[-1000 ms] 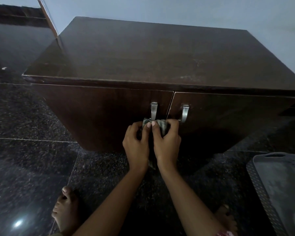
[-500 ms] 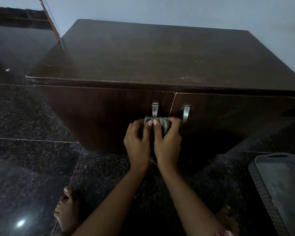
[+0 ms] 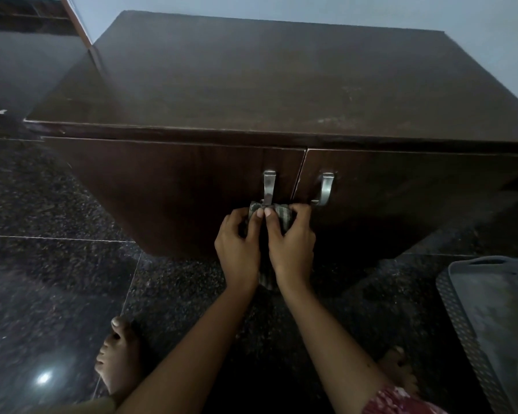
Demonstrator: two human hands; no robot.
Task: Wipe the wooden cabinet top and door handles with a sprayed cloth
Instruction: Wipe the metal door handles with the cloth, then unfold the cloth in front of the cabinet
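Only one view is covering the scene: the head camera is looking forward and steeply down, standing close over the dark wooden cabinet [image 3: 281, 85]. Its wide lens is also taking in the floor [image 3: 42, 279] from 6 to 9 o'clock.

Dim, bluish light leaves the dark cabinet [image 3: 281, 94] murky, a small bright glare spot shines on the polished floor [image 3: 44, 377], and wide-angle distortion bends the slightly soft edges.
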